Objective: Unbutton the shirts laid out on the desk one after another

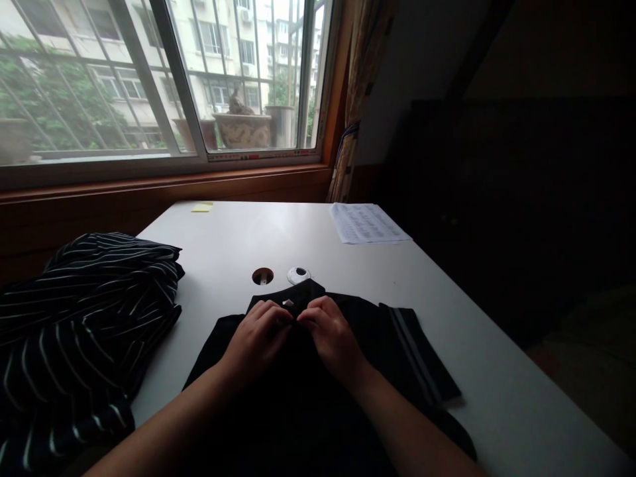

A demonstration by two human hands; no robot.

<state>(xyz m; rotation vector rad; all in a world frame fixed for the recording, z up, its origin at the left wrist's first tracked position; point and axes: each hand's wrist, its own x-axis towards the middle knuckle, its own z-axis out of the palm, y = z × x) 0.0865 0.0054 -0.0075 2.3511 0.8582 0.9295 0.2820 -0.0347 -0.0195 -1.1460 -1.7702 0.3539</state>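
A black short-sleeved shirt point(298, 397) lies spread on the white table, its collar toward the window. A small white label point(287, 303) shows inside the collar. My left hand point(258, 331) pinches the fabric at the collar's front, fingers curled closed. Close beside it, my right hand point(330, 334) pinches the other side of the collar opening, thumb and forefinger together. The fingertips nearly meet, and what exactly lies between them is too dark to make out. Grey bands run along the right sleeve point(417, 351).
A heap of dark striped cloth point(84, 318) lies on the left. Behind the collar are a round hole point(263, 276) and a white round cap point(299, 275) in the table point(238, 232). Printed papers point(370, 223) and a yellow note point(202, 207) lie along the far edge, below the window.
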